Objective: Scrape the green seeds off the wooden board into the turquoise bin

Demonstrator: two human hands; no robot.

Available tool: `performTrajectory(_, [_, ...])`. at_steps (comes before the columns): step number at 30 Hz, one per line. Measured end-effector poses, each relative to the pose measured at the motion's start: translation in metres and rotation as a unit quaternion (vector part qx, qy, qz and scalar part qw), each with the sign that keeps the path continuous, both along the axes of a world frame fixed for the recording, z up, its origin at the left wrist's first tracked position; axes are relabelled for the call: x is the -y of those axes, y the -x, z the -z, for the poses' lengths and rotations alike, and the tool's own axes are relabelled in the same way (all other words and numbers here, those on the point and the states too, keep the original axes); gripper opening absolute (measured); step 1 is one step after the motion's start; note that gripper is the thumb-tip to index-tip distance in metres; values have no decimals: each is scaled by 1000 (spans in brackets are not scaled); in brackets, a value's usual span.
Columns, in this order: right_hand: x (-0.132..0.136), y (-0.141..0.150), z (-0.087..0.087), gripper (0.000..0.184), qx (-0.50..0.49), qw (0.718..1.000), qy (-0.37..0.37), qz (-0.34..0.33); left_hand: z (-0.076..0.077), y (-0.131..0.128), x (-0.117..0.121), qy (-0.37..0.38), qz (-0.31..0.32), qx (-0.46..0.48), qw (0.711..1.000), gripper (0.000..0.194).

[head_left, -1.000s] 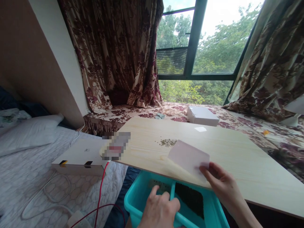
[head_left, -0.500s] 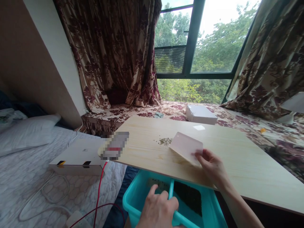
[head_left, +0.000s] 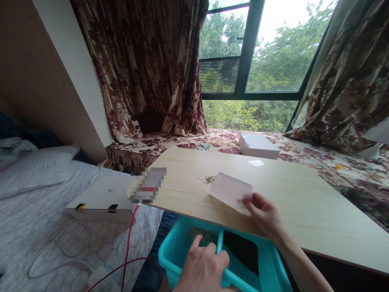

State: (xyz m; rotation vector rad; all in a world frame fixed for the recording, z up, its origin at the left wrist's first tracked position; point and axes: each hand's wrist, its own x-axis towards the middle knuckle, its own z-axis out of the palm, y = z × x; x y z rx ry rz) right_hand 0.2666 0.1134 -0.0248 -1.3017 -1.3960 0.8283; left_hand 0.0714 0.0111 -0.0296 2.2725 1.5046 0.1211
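My right hand (head_left: pixel 265 211) pinches the near right corner of a pale, translucent plastic scraper (head_left: pixel 231 190). The scraper is tilted over the wooden tabletop, its far left edge beside a small scatter of greenish-brown bits (head_left: pixel 209 179), part of which it hides. Below the table edge, my left hand (head_left: pixel 204 263) grips the middle divider of a turquoise two-part bin (head_left: pixel 168 251), its index finger stretched over the left compartment. A dark, fine heap (head_left: pixel 241 249) lies in the right compartment. Some bits show at the bottom of the left one.
The light wooden tabletop (head_left: pixel 304 202) carries a blurred-out device (head_left: pixel 148 186) with a red cable (head_left: pixel 129 243) at its left end. A white box (head_left: pixel 100 196) lies on the bed. Another white box (head_left: pixel 258 145) sits on the window ledge, behind the table.
My right hand has drawn the scraper a little left and toward me, and it now covers more of where the bits lay. My left hand stays on the divider.
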Motion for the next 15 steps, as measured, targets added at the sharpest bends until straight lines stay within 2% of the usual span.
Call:
performTrajectory(5, [26,17,-8,34,-5,996,24,-89,-7,0,0,14,-11,-6,1000,36])
performTrajectory(9, [34,16,-11,30,4,990,32,-137,-8,1,0,15,-19,-4,1000,37])
performTrajectory(11, [29,9,-11,32,-8,994,19,-107,-3,4,1,1,-25,9,1000,35])
performTrajectory(15, [10,-12,-13,37,-53,998,-13,37,12,15,4,-52,-43,52,996,28])
